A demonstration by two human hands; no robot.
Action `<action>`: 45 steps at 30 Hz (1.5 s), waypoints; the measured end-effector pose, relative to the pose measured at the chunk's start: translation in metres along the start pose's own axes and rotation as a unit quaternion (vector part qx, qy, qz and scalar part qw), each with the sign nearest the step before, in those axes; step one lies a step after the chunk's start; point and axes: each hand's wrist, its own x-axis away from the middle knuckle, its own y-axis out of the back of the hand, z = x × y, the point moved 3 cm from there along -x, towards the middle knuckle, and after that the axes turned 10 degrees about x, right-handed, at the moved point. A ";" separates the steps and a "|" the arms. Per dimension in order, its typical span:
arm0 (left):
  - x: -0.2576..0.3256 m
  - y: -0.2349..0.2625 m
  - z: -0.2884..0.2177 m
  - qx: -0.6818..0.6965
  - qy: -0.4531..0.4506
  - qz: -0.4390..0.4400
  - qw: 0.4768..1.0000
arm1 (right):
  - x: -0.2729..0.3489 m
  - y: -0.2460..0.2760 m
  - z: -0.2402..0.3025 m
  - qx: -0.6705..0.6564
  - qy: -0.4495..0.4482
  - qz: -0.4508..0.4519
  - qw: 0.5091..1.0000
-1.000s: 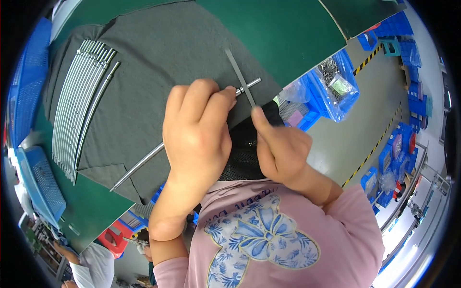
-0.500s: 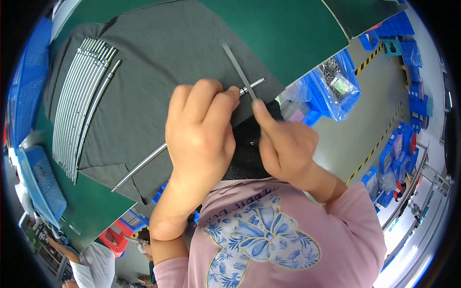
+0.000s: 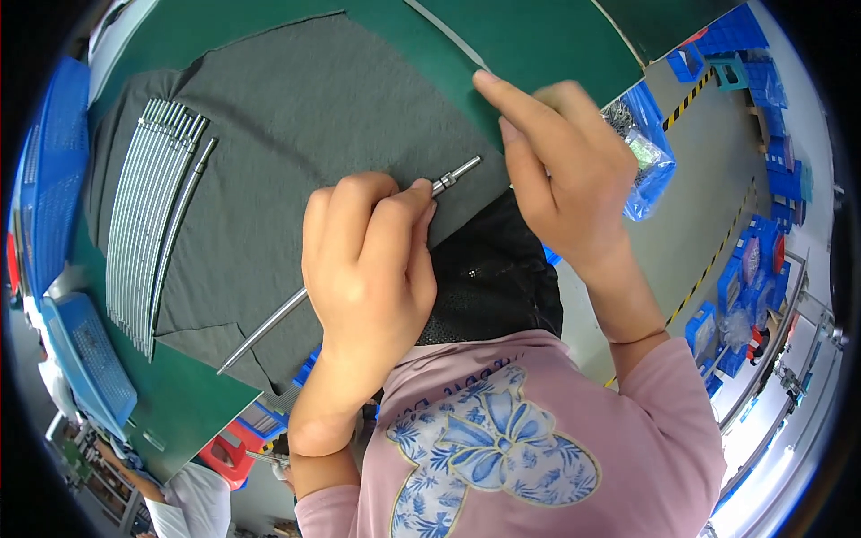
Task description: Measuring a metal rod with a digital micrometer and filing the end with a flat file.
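**Left hand grips a long steel rod over a grey cloth**

I see my left hand (image 3: 368, 269) at the centre of the view, its fingers curled shut around a thin steel rod (image 3: 269, 323). The rod runs on a slant: its lower end points toward the near-left edge of the cloth, and its stepped, narrower tip (image 3: 457, 172) sticks out just past my thumb and forefinger, pointing up and to the right. The rod lies low over the cloth; I cannot tell whether it touches it.

My right hand (image 3: 565, 170) is to the right of that tip and a little above it, holding nothing. Its fingers are loosely spread, the forefinger stretched out to the upper left with its tip over the far edge of the cloth. It is near the rod tip but apart from it.

Under both hands lies a dark grey cloth (image 3: 296, 134), spread on a green surface (image 3: 538, 36). At the left side of the cloth a row of similar steel rods (image 3: 148, 224) lies side by side in a slightly curved fan, well apart from my hands.

Below my hands I see a black mesh garment (image 3: 493, 278) and pink sleeves with a blue flower print. Blue plastic baskets (image 3: 85, 359) sit at the left edge of the surface, and a clear bag of small parts (image 3: 641, 152) rests at its right.
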 end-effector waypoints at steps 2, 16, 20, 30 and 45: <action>0.001 0.001 0.000 0.005 0.007 -0.002 1.000 | -0.003 0.004 0.003 0.014 0.008 -0.061 0.998; 0.001 0.000 -0.002 0.003 0.010 -0.002 1.000 | 0.012 -0.004 0.017 -0.089 -0.064 -0.045 0.993; 0.000 0.000 -0.003 0.004 0.009 0.000 1.000 | 0.012 -0.003 0.017 -0.078 -0.056 -0.040 0.995; 0.000 0.001 -0.002 0.006 0.009 -0.003 1.000 | 0.009 0.001 0.016 -0.127 -0.063 -0.034 0.989; -0.004 0.017 -0.019 0.041 0.008 0.002 0.999 | 0.018 0.012 0.017 -0.358 -0.149 0.122 0.914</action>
